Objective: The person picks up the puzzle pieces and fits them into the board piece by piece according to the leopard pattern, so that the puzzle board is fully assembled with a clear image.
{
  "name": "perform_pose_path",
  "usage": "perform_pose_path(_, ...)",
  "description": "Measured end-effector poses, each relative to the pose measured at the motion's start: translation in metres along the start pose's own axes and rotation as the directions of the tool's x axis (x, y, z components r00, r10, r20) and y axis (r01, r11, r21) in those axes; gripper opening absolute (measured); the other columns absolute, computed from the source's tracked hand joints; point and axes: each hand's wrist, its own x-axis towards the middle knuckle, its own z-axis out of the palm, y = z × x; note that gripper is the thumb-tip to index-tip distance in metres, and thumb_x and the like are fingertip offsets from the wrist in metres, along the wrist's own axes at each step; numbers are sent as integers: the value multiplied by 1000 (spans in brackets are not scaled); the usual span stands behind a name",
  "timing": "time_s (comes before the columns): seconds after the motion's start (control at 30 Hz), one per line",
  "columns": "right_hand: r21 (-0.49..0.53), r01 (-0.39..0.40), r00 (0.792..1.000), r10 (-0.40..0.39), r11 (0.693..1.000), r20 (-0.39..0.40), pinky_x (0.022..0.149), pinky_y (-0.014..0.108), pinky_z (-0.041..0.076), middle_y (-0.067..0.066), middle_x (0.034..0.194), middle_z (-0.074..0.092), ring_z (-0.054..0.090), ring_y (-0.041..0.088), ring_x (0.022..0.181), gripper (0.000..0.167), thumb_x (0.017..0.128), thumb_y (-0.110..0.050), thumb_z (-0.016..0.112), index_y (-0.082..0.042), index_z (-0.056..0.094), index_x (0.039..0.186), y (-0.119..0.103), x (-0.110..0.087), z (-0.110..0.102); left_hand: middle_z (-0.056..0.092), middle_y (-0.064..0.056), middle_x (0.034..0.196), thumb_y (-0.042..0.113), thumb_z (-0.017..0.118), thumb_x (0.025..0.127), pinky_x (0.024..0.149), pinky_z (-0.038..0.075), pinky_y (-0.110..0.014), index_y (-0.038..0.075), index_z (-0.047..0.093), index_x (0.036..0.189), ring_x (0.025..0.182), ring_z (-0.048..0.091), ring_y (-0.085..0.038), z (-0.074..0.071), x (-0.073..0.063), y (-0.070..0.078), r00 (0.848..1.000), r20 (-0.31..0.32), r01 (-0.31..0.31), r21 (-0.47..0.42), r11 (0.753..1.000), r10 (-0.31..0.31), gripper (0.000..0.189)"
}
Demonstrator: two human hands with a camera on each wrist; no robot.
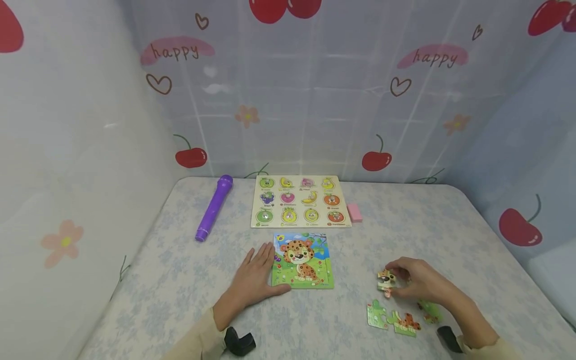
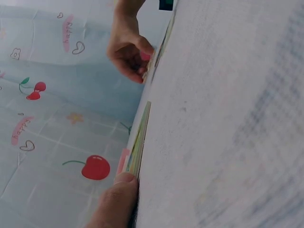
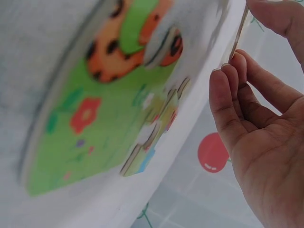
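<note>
A square leopard puzzle board (image 1: 303, 260) lies flat on the table. My left hand (image 1: 254, 275) rests at its left side, fingers straight along the edge and thumb (image 2: 121, 190) at its near corner. Off to the right, my right hand (image 1: 416, 281) pinches a puzzle piece (image 1: 385, 281) showing part of a leopard's face between thumb and fingers. In the right wrist view that piece (image 3: 240, 33) appears edge-on. Just below it on the table lie a green piece (image 1: 376, 315), a piece with leopard spots and feet (image 1: 406, 325), and another green piece (image 1: 431, 311) partly covered by my right hand and wrist.
Behind the leopard board lies a fruit puzzle board (image 1: 300, 202), with a pink block (image 1: 354, 213) against its right side. A purple toy microphone (image 1: 214, 209) lies to the left. Printed curtains (image 1: 306, 100) enclose the table at the back and both sides.
</note>
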Motion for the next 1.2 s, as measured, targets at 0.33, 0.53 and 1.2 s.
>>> perform_pose_path(0.33,-40,77,997,-77,996,-16,64,22,46,-8,89,59,49,4,77,46,74,-29,84,-11,69,114,-16,13,-4,19,-11,163,84,41,80,123,15,-51,3,19,155,152,17,-25,1,0,-2,1000,-2,4,-13,1000,-4,112)
perform_pose_path(0.53,-34,115,993,-115,993,-6,64,21,44,-8,89,58,48,7,77,43,75,-24,82,-11,69,115,-29,26,-4,18,-11,163,84,41,80,123,15,-51,4,18,156,152,16,-25,1,0,-2,1000,-8,2,-10,1000,-2,112)
perform_pose_path(1.2,-62,280,960,-280,958,10,66,20,46,-5,89,62,53,12,79,42,74,-26,83,-12,70,111,-80,72,9,18,-12,163,85,38,81,123,15,-50,3,19,155,152,17,-25,1,-1,-1,1000,5,-8,-1,1000,8,112)
